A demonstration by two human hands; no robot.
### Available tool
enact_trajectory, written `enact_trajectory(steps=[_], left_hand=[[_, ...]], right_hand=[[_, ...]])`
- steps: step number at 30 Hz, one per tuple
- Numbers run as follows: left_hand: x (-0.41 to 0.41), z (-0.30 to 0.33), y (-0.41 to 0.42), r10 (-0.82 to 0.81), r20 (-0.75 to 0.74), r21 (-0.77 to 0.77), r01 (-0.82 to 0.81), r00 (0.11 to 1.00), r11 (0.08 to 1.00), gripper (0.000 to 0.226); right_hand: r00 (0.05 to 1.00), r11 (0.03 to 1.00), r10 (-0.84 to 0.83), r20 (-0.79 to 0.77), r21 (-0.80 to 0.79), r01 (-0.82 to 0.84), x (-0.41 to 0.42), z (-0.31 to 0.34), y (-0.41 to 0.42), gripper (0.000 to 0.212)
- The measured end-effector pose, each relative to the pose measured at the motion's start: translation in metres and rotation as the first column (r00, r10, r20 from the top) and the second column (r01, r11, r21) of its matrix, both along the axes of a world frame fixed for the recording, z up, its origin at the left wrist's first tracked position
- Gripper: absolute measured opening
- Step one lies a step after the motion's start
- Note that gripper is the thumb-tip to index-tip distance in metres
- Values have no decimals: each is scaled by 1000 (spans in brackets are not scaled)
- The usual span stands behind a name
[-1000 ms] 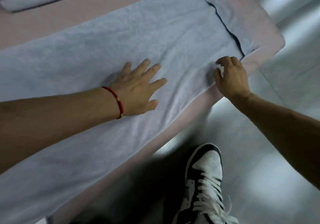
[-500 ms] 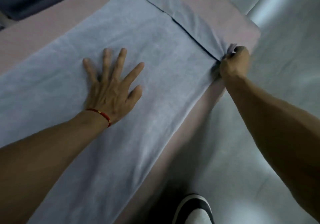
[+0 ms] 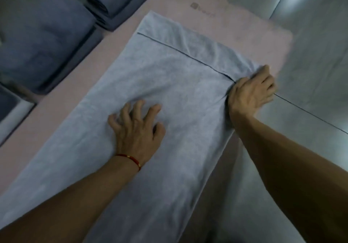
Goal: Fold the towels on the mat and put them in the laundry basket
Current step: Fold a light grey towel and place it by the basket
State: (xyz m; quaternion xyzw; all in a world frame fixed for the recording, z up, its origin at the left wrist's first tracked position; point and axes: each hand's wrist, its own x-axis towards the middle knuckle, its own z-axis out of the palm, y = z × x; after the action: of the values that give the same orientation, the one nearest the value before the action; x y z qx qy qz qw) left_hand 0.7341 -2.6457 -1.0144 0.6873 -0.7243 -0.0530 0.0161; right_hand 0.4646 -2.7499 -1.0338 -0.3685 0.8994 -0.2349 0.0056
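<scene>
**Two hands work a grey towel flat on a pink mat**

A light grey towel (image 3: 169, 96) lay spread lengthwise along a pink mat (image 3: 235, 30), its far end doubled back so that a dark hem line crossed the cloth from edge to edge. The left hand (image 3: 137, 129), a red cord (image 3: 131, 159) around its wrist, pressed down near the middle of the towel, its fingers spread and bent at the knuckles with the tips dug into the fabric, gripping nothing. The right hand (image 3: 252, 90) was closed over the towel's right edge where the hem line met it, fingers curled around a bunch of cloth that puckered beneath the palm. That corner sat close to the mat's right border, beside a pale, glossy floor (image 3: 310, 54). To the left of the mat, folded dark blue towels (image 3: 47, 39) sat in stacks, one pile further back than the other. A printed logo (image 3: 202, 10) showed faintly on the bare stretch of mat beyond the towel; its wording was too blurred to read.
</scene>
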Motion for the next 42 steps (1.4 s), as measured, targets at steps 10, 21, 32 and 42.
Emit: enact_trajectory(steps=[10, 21, 32, 42], left_hand=[[0, 17, -288, 381, -159, 60, -376, 911, 925, 50], [5, 16, -312, 188, 106, -212, -163, 976, 964, 34], [-10, -32, -291, -33, 12, 60, 33, 999, 998, 59], [-21, -9, -195, -117, 23, -6, 117, 993, 993, 58]], right_hand=[[982, 961, -22, 185, -266, 72, -5, 2, 2, 48], [976, 970, -64, 207, -217, 109, -9, 1, -2, 37], [912, 912, 386, -142, 210, -353, 1, -5, -6, 57], [941, 890, 336, -34, 340, -305, -3, -8, -13, 76]])
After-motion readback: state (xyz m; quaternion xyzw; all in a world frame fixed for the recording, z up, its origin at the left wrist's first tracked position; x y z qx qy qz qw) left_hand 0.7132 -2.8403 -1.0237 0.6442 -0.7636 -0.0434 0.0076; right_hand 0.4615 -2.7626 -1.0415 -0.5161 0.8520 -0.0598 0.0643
